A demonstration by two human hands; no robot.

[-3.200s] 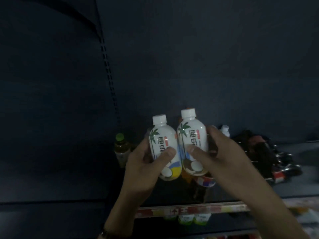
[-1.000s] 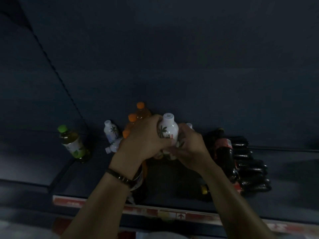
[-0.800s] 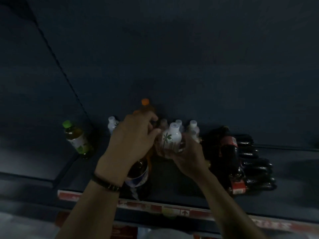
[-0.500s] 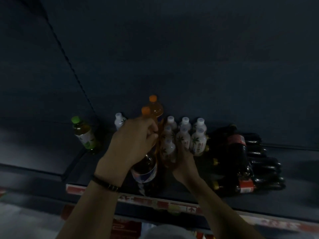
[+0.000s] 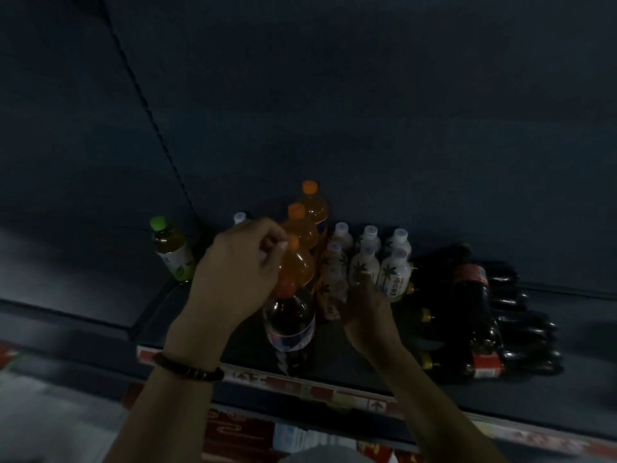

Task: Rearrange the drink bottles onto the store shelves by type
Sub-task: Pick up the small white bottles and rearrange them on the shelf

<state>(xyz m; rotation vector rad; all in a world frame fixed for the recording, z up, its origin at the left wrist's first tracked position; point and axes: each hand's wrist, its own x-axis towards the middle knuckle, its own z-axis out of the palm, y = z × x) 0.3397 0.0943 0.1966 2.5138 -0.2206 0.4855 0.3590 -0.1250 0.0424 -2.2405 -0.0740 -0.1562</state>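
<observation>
The left hand point(image 5: 238, 275) is pinching the cap of an orange bottle point(image 5: 297, 265), which is standing upright mid-shelf point(image 5: 334, 362), long axis vertical and cap pointing up. The right hand point(image 5: 367, 312) is curling its fingers round a white coconut bottle point(image 5: 332, 282), also upright, touching others like it.

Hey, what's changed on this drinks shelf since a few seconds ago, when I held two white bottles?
Both white bottles went down into the white group on the shelf. The left hand let go and its fingers now curl at an orange-capped bottle; the right hand still touches the front ones. Green-capped bottle and dark bottles stayed put.
</observation>
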